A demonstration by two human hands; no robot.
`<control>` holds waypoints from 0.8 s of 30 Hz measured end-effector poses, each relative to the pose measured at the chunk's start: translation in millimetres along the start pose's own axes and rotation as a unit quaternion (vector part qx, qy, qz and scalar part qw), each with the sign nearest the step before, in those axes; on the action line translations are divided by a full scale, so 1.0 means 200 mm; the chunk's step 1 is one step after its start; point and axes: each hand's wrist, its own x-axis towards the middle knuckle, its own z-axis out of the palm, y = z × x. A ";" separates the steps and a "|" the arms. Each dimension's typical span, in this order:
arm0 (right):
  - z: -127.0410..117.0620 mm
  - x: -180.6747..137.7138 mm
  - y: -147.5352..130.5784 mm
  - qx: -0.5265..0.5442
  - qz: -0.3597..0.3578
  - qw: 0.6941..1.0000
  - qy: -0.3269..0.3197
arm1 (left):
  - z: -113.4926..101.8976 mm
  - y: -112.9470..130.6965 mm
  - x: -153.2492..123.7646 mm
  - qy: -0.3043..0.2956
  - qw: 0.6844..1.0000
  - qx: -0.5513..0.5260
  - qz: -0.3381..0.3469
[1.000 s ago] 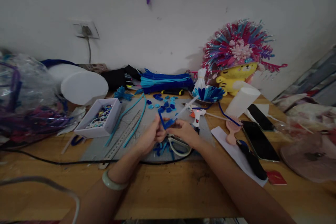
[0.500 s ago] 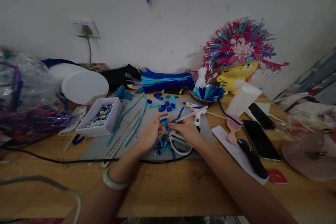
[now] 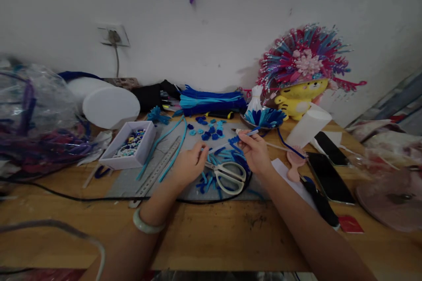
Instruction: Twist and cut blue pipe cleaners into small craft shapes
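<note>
My left hand (image 3: pixel 189 164) is closed in a pinch on one end of a thin blue pipe cleaner (image 3: pixel 224 144) above the grey mat (image 3: pixel 125 184). My right hand (image 3: pixel 254 151) pinches its other end, close to the white glue gun tip (image 3: pixel 245 131). White-handled scissors (image 3: pixel 227 176) lie on the mat between and just below the hands, among several cut blue pieces (image 3: pixel 204 182). Small blue shapes (image 3: pixel 209 131) lie farther back on the mat.
A white box of beads (image 3: pixel 130 145) and a metal ruler (image 3: pixel 161 167) lie to the left. Bundled blue pipe cleaners (image 3: pixel 211 101) sit at the wall. A yellow plush with a headdress (image 3: pixel 301 74), a white cup (image 3: pixel 308 127), two phones (image 3: pixel 328 178) and a pink brush (image 3: pixel 293 164) are on the right.
The hands have moved apart, the right one going back and to the right with the blue piece. The scissors now lie uncovered between them.
</note>
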 end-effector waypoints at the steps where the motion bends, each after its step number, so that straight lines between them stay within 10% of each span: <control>1: 0.00 0.00 0.00 -0.003 0.001 1.000 0.003 | 0.00 0.00 0.00 0.002 0.999 0.032 0.008; 12: 0.01 -0.01 -0.03 0.011 0.007 0.998 -0.057 | -0.02 -0.03 0.01 0.083 0.993 -0.089 0.002; 24: 0.03 -0.07 -0.02 -0.094 0.073 0.978 -0.170 | 0.02 0.00 -0.01 0.007 0.998 -0.045 0.032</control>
